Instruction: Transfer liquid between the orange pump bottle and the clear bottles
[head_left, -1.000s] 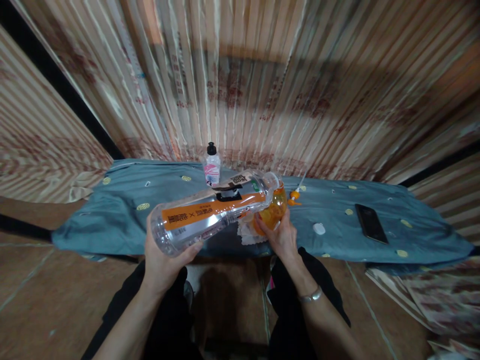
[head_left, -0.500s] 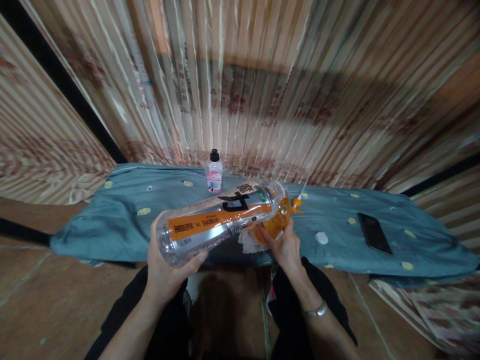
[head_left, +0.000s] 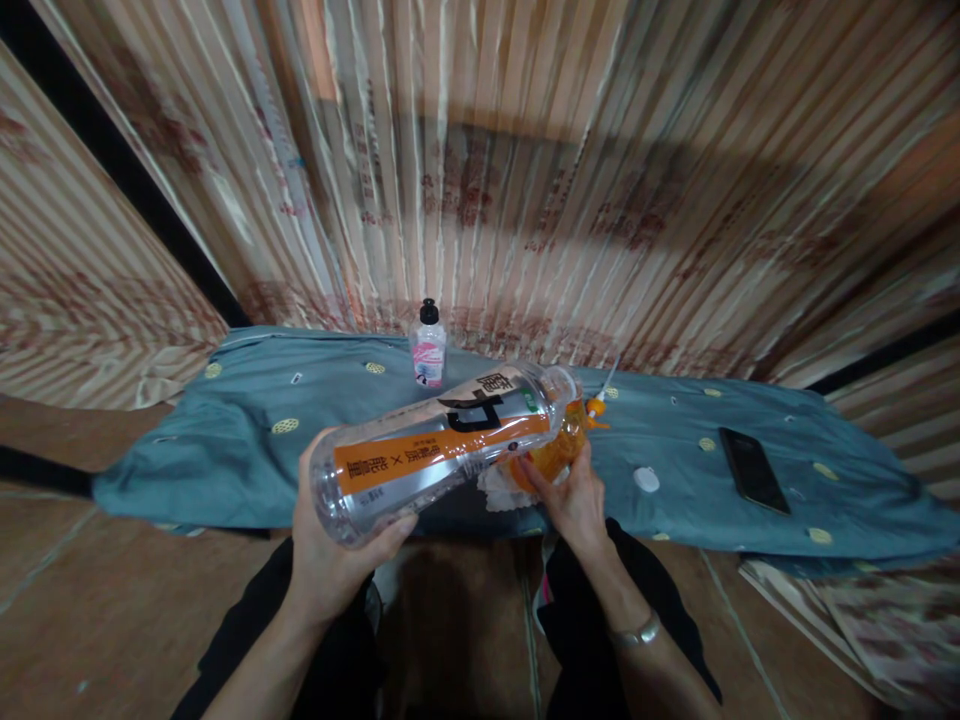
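A large clear bottle [head_left: 442,440] with an orange and silver label lies tilted, its neck to the right and slightly raised. My left hand [head_left: 337,550] is wrapped round its base end. My right hand [head_left: 570,495] grips a smaller orange bottle [head_left: 559,445], and the clear bottle's neck is at the orange bottle's mouth. The exact contact is hard to make out. Beneath the orange bottle is a whitish cloth or tissue [head_left: 506,492]. Just beyond my right hand lies an orange pump top [head_left: 596,408] with a white tube.
A small bottle [head_left: 428,350] with a black cap and pink label stands behind the clear bottle on the blue-green cloth [head_left: 247,450]. A round white cap [head_left: 646,479] and a black phone [head_left: 754,470] lie right. Pleated curtains [head_left: 480,200] hang behind.
The clear bottle's base end has dipped slightly, and its label has turned a little. Both hands keep their hold. The view has shifted very slightly.
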